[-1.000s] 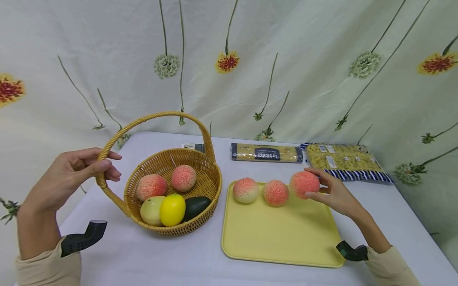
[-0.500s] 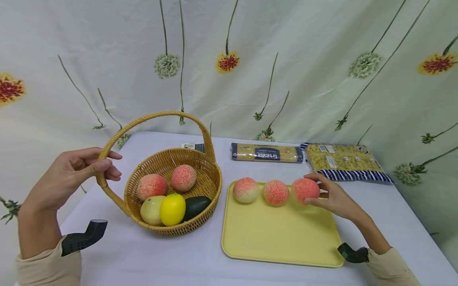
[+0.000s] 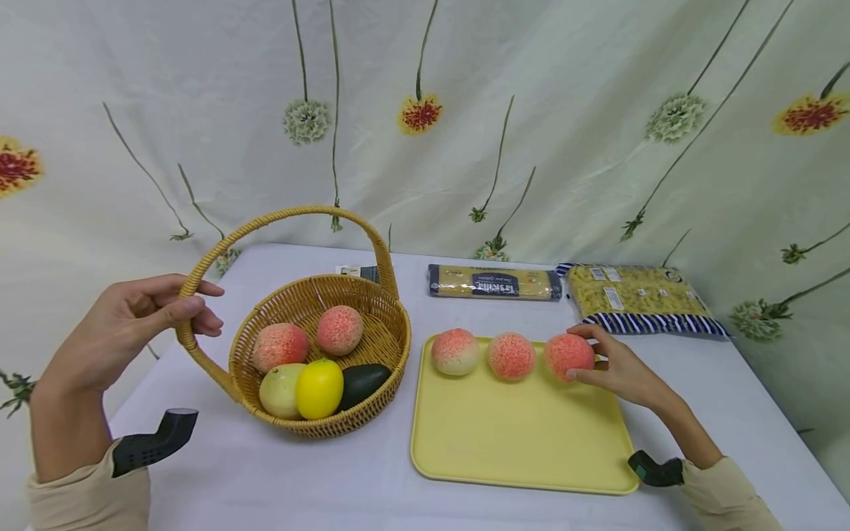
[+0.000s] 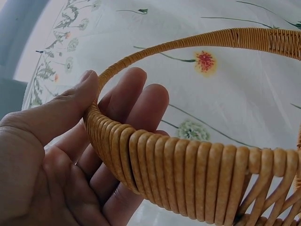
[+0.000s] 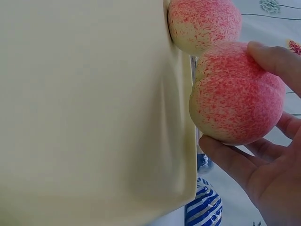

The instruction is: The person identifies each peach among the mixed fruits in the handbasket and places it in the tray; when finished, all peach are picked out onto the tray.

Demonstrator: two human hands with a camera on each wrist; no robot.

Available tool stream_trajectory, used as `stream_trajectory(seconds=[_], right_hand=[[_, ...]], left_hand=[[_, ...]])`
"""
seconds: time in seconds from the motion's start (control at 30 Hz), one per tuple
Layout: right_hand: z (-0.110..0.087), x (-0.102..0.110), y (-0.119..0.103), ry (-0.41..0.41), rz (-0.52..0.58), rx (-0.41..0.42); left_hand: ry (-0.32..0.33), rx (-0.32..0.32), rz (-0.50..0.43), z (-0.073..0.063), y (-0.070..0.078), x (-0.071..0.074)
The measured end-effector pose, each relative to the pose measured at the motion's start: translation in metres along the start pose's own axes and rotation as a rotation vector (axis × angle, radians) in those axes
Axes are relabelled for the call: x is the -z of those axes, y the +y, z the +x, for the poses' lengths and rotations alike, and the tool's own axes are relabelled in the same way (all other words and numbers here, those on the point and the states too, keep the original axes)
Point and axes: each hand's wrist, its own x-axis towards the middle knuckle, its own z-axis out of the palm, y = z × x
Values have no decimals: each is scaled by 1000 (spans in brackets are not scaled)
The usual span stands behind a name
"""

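Note:
My left hand grips the wrapped handle of a round wicker basket on its left side, thumb in front and fingers behind. Inside the basket lie two pink peaches, a pale green round fruit, a yellow fruit and a dark green oval one. Over the far right corner of the yellow tray, my right hand holds a pink peach between thumb and fingers. Left of it along the tray's far edge sit another pink peach and a paler one.
Behind the tray lies a long pack of spaghetti. A larger bag of pasta with blue striped ends is at the back right. A small dark and white item shows behind the basket. A flowered cloth hangs behind the table.
The peach in my right hand has come down and slightly right at the tray's far right corner. My left hand and the basket stay as they were.

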Motion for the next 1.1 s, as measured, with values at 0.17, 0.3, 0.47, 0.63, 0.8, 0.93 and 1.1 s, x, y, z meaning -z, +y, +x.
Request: stream_trajectory(seconds=[0.17,0.3,0.47,0.63,0.8,0.93,1.1], right_hand=[[0,-1,0,8,-1,-12],[1,-2,1,2,-1,-10],[1,-2,2,-6,-15,-9],[1,-3,3,-16,-27,-13],[2,-3,4,-26,-30,-3],[3,-3,4,-31,-39,2],[4,-4,5,-32,-40,2]], left_hand=[[-1,-12,-3,0,0,1],[-3,-21,-2,0,1,1],[-1,-18,10,0,1,0],[-2,-9,10,0,1,0],[3,-13,27,-1,1,0],[0,-17,11,-1,1,0],[-7,-22,-16,0,1,1]])
